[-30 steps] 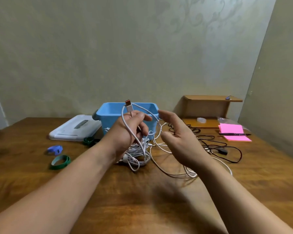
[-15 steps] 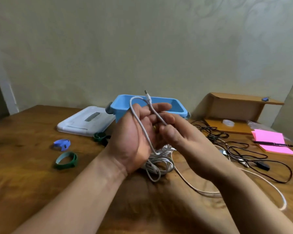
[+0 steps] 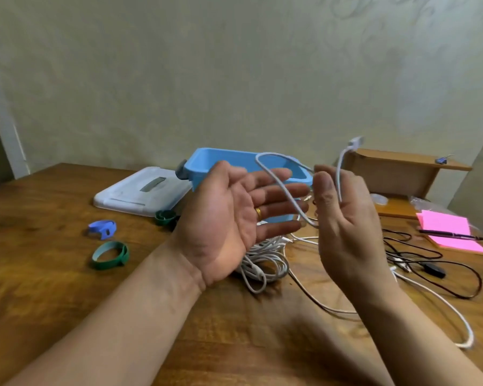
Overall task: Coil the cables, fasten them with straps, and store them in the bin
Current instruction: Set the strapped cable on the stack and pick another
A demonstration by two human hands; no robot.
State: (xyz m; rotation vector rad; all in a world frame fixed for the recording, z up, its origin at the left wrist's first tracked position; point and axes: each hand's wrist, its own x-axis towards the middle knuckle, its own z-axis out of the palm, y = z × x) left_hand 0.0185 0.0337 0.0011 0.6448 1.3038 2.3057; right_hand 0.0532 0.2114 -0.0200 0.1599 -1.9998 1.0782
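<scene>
The left hand point(image 3: 229, 218) is spread flat, palm up, a white cable point(image 3: 290, 200) looped over its straight fingers point(image 3: 271, 195). The right hand point(image 3: 346, 218) seems to pinch that cable, plug upward. Slack heaps on the table point(image 3: 67, 274); the blue bin point(image 3: 204, 168) stands behind.

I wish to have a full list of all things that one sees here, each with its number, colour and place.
bin: 1, blue, far middle of table
lid: 1, white, left of bin
blue strap: 1, blue, left on table
green strap: 1, green, nearer than blue strap
dark green strap: 1, dark green, by lid
white cable: 1, white, between the hands, plug up
cable heap: number unclear, white, on table under hands
black cables: number unclear, black, right on table
box: 1, brown, far right
notes: 1 pad, pink, right edge
pen: 1, dark, on notes
table: 1, brown wood
left hand: palm open, cable across fingers
right hand: holds white cable
</scene>
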